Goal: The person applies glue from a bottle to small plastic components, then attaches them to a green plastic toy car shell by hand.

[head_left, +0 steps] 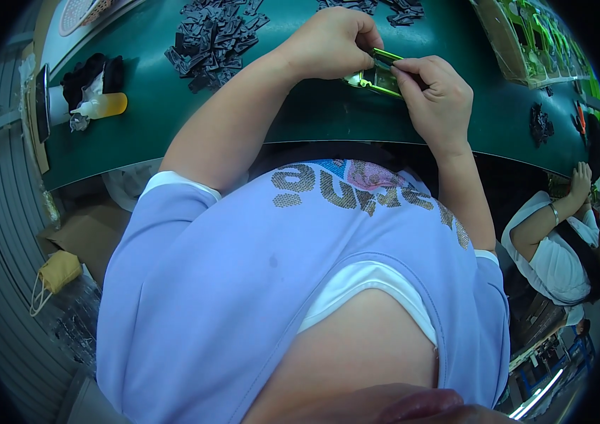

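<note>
Over the green tabletop [314, 116], both of my hands are on a bright green plastic housing [382, 88] with an open middle. My left hand [331, 46] grips its left end, with the thumb and index finger pinched together at the upper edge. At the other end my right hand [437, 95] is closed in a pinch on the right side. Whether a small part sits between the right fingertips is hidden. To the left of my left forearm lies a loose heap of small black plastic parts [215, 39]. More black parts [404, 10] lie beyond my hands.
A carton of green plastic pieces [540, 46] stands at the far right. Near it are a small black cluster [541, 126] and an orange-handled tool [581, 119]. A bottle of yellow liquid [108, 105] lies at left. A co-worker [550, 247] sits to the right.
</note>
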`<move>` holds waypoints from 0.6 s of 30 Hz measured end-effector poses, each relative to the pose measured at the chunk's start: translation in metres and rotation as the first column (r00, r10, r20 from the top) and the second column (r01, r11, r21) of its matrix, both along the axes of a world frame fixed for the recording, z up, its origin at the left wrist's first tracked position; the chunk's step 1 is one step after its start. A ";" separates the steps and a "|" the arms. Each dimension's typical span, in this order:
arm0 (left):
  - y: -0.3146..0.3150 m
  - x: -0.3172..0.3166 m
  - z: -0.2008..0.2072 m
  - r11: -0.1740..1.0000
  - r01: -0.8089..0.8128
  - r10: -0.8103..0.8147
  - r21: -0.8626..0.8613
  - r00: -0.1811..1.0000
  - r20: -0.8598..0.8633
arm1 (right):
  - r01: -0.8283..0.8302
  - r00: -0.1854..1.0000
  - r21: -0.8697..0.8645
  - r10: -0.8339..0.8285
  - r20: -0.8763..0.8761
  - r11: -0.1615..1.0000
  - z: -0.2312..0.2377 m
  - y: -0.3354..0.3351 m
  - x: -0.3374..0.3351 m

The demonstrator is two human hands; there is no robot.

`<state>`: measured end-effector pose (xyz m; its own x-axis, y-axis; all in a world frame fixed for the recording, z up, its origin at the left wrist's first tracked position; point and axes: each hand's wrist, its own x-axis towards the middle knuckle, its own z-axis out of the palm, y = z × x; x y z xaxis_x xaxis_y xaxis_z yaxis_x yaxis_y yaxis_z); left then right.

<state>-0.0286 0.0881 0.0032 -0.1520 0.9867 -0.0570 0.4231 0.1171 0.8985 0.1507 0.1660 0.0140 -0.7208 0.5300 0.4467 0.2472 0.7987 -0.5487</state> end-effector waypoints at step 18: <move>0.001 0.000 0.002 0.995 -0.051 0.059 -0.089 0.995 0.084 | -0.067 0.998 0.088 0.065 0.021 0.994 0.001 0.009 -0.003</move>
